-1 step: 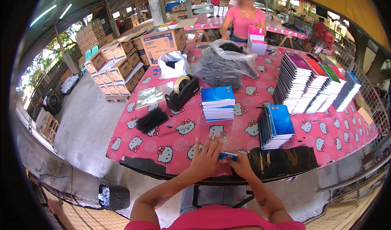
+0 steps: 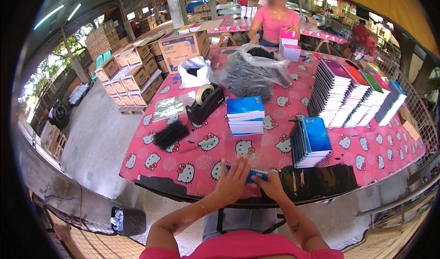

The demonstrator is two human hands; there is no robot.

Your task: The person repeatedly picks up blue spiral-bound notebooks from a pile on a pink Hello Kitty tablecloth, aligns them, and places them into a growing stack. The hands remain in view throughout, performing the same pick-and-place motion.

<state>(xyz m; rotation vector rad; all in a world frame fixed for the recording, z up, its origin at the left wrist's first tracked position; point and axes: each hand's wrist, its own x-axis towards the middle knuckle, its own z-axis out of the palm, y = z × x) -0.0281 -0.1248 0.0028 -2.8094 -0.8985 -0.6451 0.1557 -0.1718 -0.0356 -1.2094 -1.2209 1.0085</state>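
A small blue-covered notebook (image 2: 259, 173) is at the table's near edge, partly hidden by my hands. My right hand (image 2: 271, 186) grips its right side, thumb on the cover. Over its left part lies my left hand (image 2: 233, 182), fingers bent around it and close together. Just beyond my hands stands a stack of blue-covered notebooks (image 2: 245, 114). To the right is a pile of spiral-bound blue notebooks (image 2: 314, 140). Black spiral coils (image 2: 170, 135) lie in a bundle on the left, beside a black tape dispenser (image 2: 206, 105) with a roll of tape.
Tall stacks of coloured spiral notebooks (image 2: 341, 91) line the right side. A clear bag of black coils (image 2: 256, 73) and a white bag (image 2: 195, 73) sit farther back. Across the pink-covered table (image 2: 201, 160) a person (image 2: 275, 20) works near pink notebooks. Cartons (image 2: 137, 71) stand left.
My left hand's fingers, spread flat before, have bent and drawn together over the notebook. More of the blue cover shows between my hands.
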